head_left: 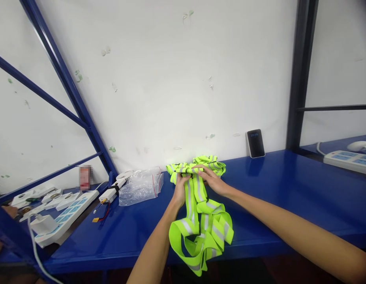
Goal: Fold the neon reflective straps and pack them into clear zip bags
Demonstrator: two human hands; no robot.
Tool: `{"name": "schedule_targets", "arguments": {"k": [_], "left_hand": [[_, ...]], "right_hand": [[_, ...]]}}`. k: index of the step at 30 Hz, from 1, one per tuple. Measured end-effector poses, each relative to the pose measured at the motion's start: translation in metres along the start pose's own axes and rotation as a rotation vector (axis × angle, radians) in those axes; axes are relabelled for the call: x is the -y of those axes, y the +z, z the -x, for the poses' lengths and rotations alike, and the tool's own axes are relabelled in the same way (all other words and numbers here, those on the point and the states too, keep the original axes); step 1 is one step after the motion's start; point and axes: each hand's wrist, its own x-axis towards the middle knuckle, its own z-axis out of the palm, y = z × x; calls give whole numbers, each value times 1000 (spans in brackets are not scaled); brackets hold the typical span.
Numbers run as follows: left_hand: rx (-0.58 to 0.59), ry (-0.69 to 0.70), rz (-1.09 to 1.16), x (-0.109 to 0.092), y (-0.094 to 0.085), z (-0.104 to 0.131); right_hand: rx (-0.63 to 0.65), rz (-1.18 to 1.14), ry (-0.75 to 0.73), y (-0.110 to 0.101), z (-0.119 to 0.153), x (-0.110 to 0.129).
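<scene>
1. My left forearm (157, 242) reaches steeply up and forward from the lower edge of the head view.
2. My left grip (180, 188) is curled, thumb toward its partner, fingers mostly hidden.
3. My right forearm (285, 221) slants in from the lower right.
4. My right grip (214, 181) faces inward, fingers extended and slightly bent.

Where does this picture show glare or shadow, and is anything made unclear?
Head view: soft glare on the glossy blue tabletop, which mirrors the black rectangular device with white edge; deep shadow under the tabletop's front edge; pixelation over the reddish upright object at left.
</scene>
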Motion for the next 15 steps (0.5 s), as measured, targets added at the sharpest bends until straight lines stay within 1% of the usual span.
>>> {"name": "schedule_targets", "arguments": {"k": [3,5,9,11,15], "left_hand": [[90,25,86,-3,3,3],[124,-15,118,-5,4,4],[85,-109,136,-7,5,3],[65,-101,151,-8,4,2],[34,-30,112,-10,2,0]], "right_hand": [[-42,-20,-41,-2,-2,1],[-75,5,-68,-4,-4,1],[-136,36,-24,-7,-6,-3],[-182,-25,20,-9,-9,-7],[-293,-158,97,-12,-14,-12]]}}
